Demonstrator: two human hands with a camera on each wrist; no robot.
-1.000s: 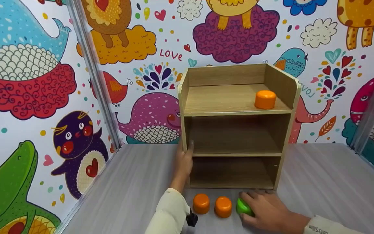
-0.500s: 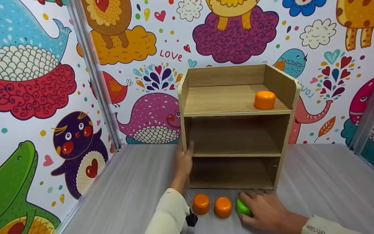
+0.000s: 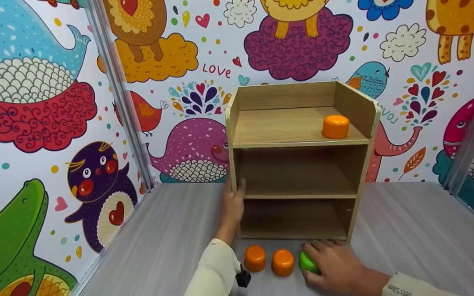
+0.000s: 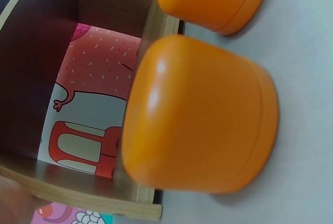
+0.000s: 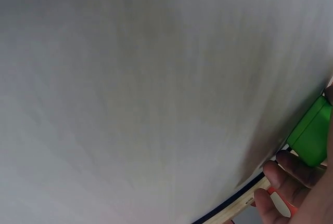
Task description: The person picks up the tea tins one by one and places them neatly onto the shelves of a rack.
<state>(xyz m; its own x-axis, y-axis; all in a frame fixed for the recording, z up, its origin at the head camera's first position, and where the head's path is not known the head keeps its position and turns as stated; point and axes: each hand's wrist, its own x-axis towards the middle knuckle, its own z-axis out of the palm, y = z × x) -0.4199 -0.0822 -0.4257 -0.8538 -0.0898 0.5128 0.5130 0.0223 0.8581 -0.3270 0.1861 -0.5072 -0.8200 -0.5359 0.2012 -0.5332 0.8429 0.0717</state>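
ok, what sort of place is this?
Probably a small booth, maybe a staged play or recording set: cartoon walls meeting at metal posts around a grey surface.

Green block (image 3: 309, 263) glossy plastic; shelf (image 3: 284, 123) matt wood; sleeves (image 3: 213, 267) cloth.

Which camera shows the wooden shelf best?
The head view: all three levels of the wooden shelf show from the front. The left wrist view has only its lower part; the right wrist view, apparently just a strip of edge.

Shelf (image 3: 298, 183) from high head, close left-wrist views
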